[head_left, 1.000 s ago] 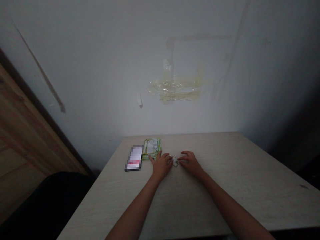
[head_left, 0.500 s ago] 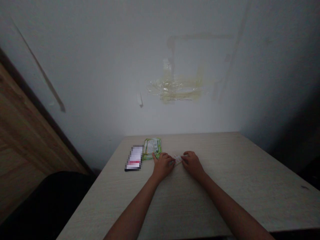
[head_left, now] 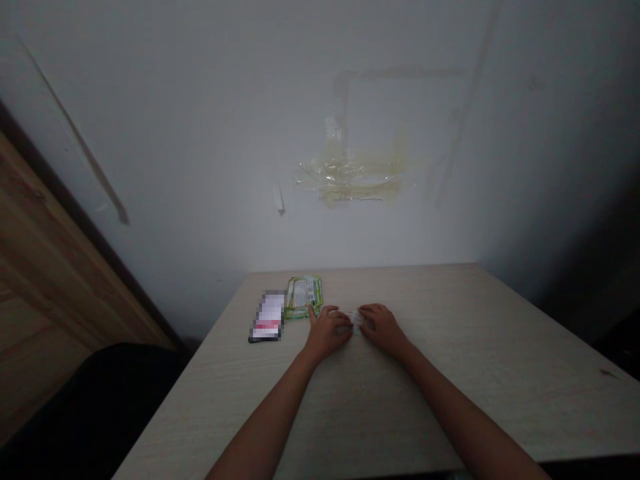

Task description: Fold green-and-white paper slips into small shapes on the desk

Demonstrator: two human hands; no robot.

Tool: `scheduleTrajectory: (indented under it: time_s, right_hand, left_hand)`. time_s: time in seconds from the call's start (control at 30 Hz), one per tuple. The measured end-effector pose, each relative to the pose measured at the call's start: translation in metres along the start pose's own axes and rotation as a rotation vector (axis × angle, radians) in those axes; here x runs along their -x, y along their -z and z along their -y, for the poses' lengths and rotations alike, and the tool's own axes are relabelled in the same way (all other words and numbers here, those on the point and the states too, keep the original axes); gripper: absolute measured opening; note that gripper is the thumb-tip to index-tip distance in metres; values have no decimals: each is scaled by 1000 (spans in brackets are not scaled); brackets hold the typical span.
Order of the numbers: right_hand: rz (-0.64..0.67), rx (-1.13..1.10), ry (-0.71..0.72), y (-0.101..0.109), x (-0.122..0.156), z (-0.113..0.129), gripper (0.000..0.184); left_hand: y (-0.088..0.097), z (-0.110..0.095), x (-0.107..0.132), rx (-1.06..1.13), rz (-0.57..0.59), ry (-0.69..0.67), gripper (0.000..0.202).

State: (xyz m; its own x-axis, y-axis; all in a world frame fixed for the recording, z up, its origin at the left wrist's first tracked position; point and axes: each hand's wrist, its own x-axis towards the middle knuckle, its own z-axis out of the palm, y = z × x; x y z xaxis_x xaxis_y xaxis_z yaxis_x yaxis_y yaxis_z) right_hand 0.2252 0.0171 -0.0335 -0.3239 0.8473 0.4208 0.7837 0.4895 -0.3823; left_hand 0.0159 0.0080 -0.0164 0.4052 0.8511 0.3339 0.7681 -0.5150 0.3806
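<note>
One small whitish piece (head_left: 356, 319) between left hand (head_left: 327, 333) and right hand (head_left: 385, 328), fingers (head_left: 343, 319) half-curled, grip unclear; grainy tabletop (head_left: 360, 403)

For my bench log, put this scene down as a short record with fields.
Left hand: at the left side of a small pale piece; grip unclear
Right hand: at the piece's right side; grip unclear
Green-and-white packaging: flat, beyond the left hand
Phone: flat, left of the packaging; screen pixelated
Table: light, wood-grained
Wall: clear tape, yellowish stains
</note>
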Motion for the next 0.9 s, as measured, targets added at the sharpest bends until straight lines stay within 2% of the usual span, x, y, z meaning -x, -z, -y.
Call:
scheduleTrajectory:
  time_s: [0.3,0.6,0.9]
  right_hand:
    - [89,-12,42,0,4,-4,54]
    - [-17,-132,133,2,-1,1,18]
    - [0,-231,125,1,-1,0,18]
  left_hand:
    - [3,0,-1,-37,29,-16,19]
    - [3,1,-2,-87,-2,-62,15]
    - [1,-1,-3,-186,-37,-170,12]
